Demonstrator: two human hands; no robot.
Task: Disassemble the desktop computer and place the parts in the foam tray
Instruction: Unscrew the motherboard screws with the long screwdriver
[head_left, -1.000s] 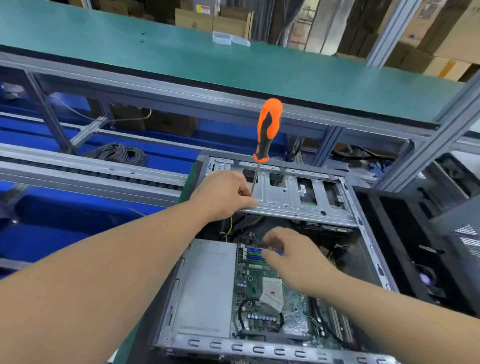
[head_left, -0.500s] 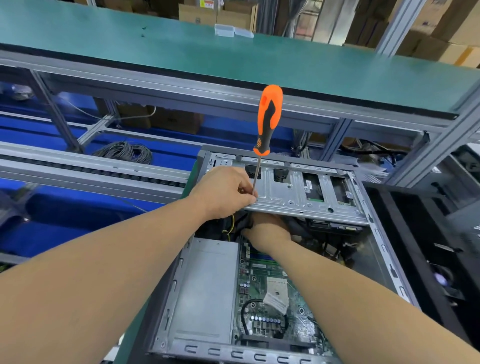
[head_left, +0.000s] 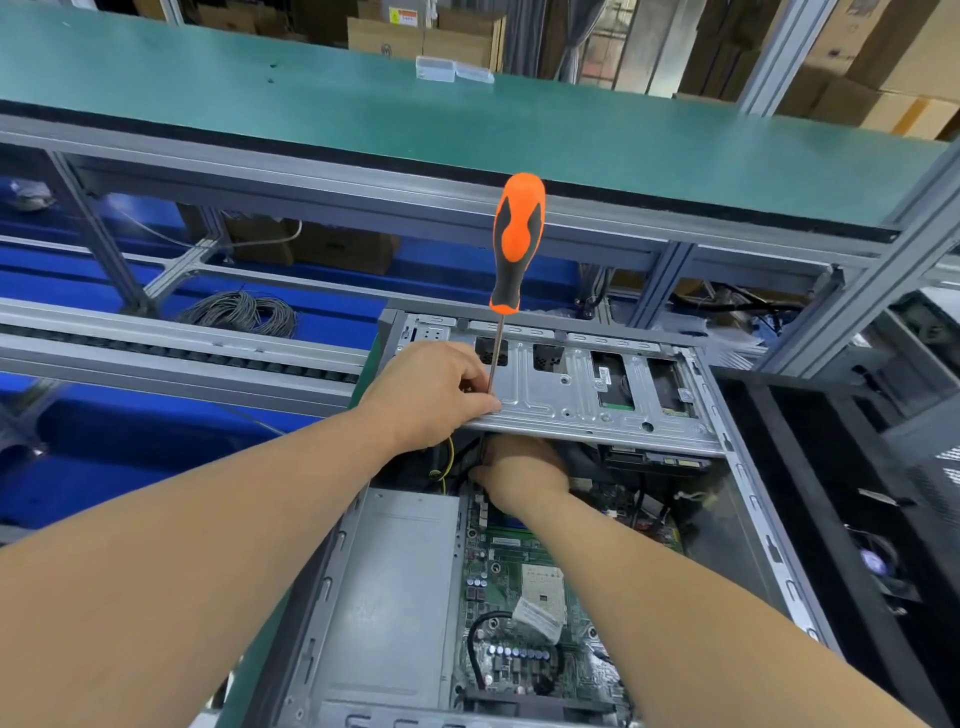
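- At the middle of the bench in front of you lies the desktop computer (head_left: 519, 545), its side open and facing up, with the motherboard (head_left: 524, 613) exposed.
- Across the far end of the computer runs the silver drive cage (head_left: 587, 400), pierced with slots and cut-outs.
- Your left hand (head_left: 431, 395) rests on the near left corner of that drive cage, its fingers curled round the thin metal shaft of the screwdriver (head_left: 514, 239).
- That screwdriver stands nearly upright, orange-and-black handle at the top, well above the drive cage, and its tip is hidden among your fingers.
- Your right hand (head_left: 519, 467) reaches in just under the near edge of the drive cage, at the far end of the motherboard.
- Those fingertips are out of sight under the cage among dark cables, so you cannot tell whether they grip anything.
- Left of the motherboard, inside the computer, sits the grey power supply box (head_left: 389, 597).
- Right of the computer lies a black panel (head_left: 852, 519).
- Beyond the far end of the computer, a green shelf (head_left: 363, 93) runs across on grey aluminium framing.
- Left of the computer and lower down, a coil of grey cable (head_left: 241, 314) lies on a blue surface.
- Cardboard boxes (head_left: 426, 36) stand behind the shelf.
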